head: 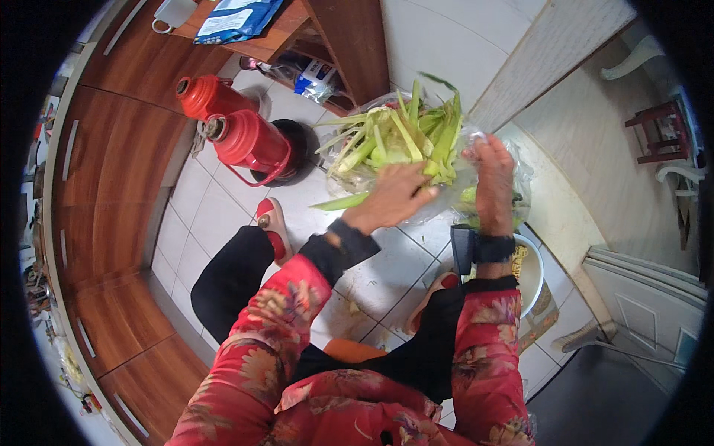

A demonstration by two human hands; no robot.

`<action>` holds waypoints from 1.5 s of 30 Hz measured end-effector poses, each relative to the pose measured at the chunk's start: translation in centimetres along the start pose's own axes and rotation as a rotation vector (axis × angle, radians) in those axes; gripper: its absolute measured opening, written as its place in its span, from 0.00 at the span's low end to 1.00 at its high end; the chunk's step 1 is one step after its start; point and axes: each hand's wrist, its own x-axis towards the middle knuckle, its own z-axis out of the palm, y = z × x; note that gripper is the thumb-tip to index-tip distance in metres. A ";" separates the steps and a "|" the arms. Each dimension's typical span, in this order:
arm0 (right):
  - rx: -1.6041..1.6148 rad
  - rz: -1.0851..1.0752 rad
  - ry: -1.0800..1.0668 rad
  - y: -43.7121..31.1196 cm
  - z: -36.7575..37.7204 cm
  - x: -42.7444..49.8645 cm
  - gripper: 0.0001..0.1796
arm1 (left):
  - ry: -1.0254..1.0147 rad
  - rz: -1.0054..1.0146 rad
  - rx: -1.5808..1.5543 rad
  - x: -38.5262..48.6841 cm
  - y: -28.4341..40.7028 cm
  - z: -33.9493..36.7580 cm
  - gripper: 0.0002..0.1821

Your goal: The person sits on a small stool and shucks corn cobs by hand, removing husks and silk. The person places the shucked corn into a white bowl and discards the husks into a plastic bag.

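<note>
A heap of long pale-green leaves or husks [413, 131] lies on a clear plastic bag [357, 181] on the tiled floor. My left hand [390, 195] rests at the near edge of this heap, thumb apart from the fingers; the fingertips are partly lost among the leaves. To the right, my right hand [493, 178] pinches clear plastic film [474, 138] between thumb and fingers. More green pieces [468, 196] show through plastic beside that wrist. Below it, partly covered by my forearm, stands a white basin [538, 273] with yellow pieces in it.
Two red thermos flasks [251, 145] stand at the left, near wooden cabinets [117, 161]. A wooden shelf unit [351, 44] holds bags behind the heap. At the right are a door frame [549, 61] and a broom [583, 337]. My slippered foot [273, 226] is close to the flasks.
</note>
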 end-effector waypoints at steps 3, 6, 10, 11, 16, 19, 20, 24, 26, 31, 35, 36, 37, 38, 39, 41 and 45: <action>0.107 -0.099 -0.035 -2.5 -0.1 -1.3 0.10 | 0.740 -0.207 -0.079 -2.1 -3.9 -2.9 0.15; 0.079 -0.061 -0.126 -3.5 0.5 -2.0 0.10 | 1.111 -0.815 -0.084 -2.7 -11.3 -4.6 0.22; -0.038 0.019 -0.134 -3.5 0.5 -2.3 0.08 | 0.570 -0.912 -1.086 -4.8 -18.8 -3.5 0.17; -0.075 0.052 -0.077 -3.5 0.4 -2.2 0.07 | 0.484 -0.839 -1.222 -5.2 -19.6 -3.3 0.16; -0.015 -0.102 -0.077 -3.5 -1.0 -2.4 0.08 | 0.564 -0.722 -1.493 -3.1 -18.1 -8.4 0.07; -0.150 -0.282 0.006 -3.5 -1.7 -2.7 0.09 | 0.645 -0.590 -1.583 -2.3 -13.5 -13.2 0.09; 0.152 -0.240 -0.004 -3.5 -1.9 -2.8 0.09 | 0.608 -0.561 -1.554 -1.8 -12.1 -14.7 0.10; 0.329 -0.164 0.076 -3.6 -2.4 -3.1 0.09 | 0.415 -0.281 -1.483 -1.6 -8.6 -17.4 0.15; 0.235 -0.074 0.077 -3.7 -2.5 -3.4 0.09 | 0.445 -0.492 -1.182 -2.3 -7.7 -17.1 0.18; 0.027 0.010 0.026 -4.1 -2.2 -4.9 0.11 | 0.442 -0.548 -0.251 -7.3 -3.6 -12.3 0.33; -0.111 -0.069 -0.010 -4.6 -2.2 -5.9 0.13 | 0.374 -0.434 0.117 -10.4 -1.0 -6.6 0.33; -0.112 -0.073 -0.026 -4.6 -2.3 -6.0 0.13 | 0.265 -0.504 -0.051 -9.8 -1.8 -6.1 0.31; -0.112 -0.068 -0.038 -4.5 -2.3 -6.1 0.13 | 0.167 -0.556 -0.177 -9.1 -2.6 -5.7 0.29; -0.277 -0.096 -0.070 -4.4 -2.4 -6.3 0.13 | 0.139 -0.466 -0.123 -7.8 -3.5 -5.2 0.24; -0.455 -0.081 -0.093 -4.3 -2.4 -6.2 0.14 | 0.200 -0.286 -0.066 -6.3 -4.3 -4.2 0.19; -0.369 -0.118 -0.232 -3.7 -2.2 -6.2 0.15 | 0.150 0.140 0.138 -2.6 -5.3 -2.7 0.17; -0.725 -0.334 -0.117 -2.9 -3.3 -8.1 0.24 | 0.023 0.068 0.207 -0.8 -3.9 -3.6 0.28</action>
